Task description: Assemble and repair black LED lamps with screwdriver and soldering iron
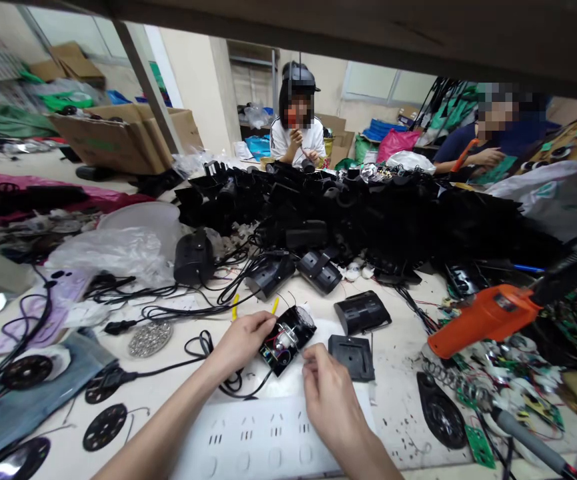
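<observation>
In the middle of the bench lies an opened black plastic housing [277, 363], with a small circuit board, thin wires and a whitish part showing inside. My left hand [249, 341] grips its upper left edge between thumb and fingers. Close to its right side is my right hand [329, 387], fingers curled and fingertips drawn together; whether something small is in them is hidden. A black cord [263, 388] runs from the housing's lower end. Beside my right hand lies a flat black cover [351, 357]. Behind my left hand, yellow tool handles [235, 307] stick up.
A white power strip [238, 427] lies below my hands. On the right are an orange electric screwdriver [483, 320], a soldering iron [523, 433] and circuit boards. Black housings [318, 270] and a large black heap [368, 207] lie behind. Two people [298, 133] sit opposite.
</observation>
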